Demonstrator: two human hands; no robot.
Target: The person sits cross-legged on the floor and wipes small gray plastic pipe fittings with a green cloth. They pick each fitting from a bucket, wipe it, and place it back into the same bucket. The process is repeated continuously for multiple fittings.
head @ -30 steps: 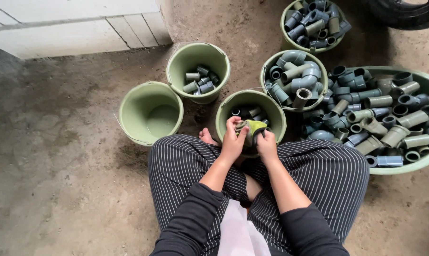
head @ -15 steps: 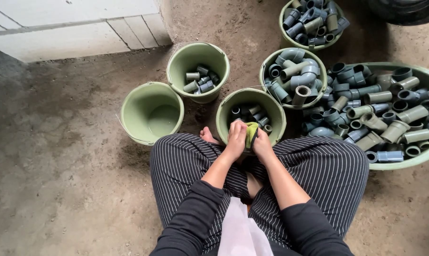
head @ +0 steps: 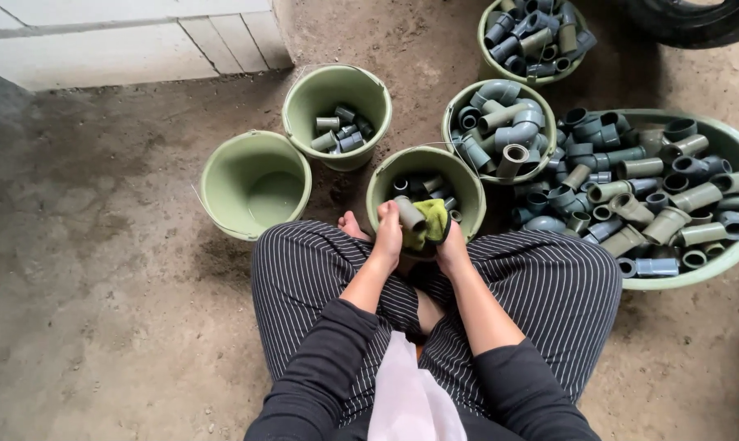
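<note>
Now uncovered, short grey pipe fitting (head: 409, 213) in left-hand fingers (head: 387, 219), right hand (head: 449, 241) clutching yellow-green cloth (head: 431, 222).

Centre bucket (head: 459, 175) is sitting just ahead of the knees, holding fittings. Left hand (head: 387, 235) and right hand (head: 449, 245) are hovering over its near rim, with pipe fitting (head: 409, 214) and cloth (head: 431, 220) between them. Empty bucket (head: 222, 175) is standing left; large basin (head: 733, 249) is lying right.

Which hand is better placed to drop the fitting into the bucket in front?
Left. The left hand holds the pipe fitting over the bucket; the right hand grips the yellow-green cloth.
</note>
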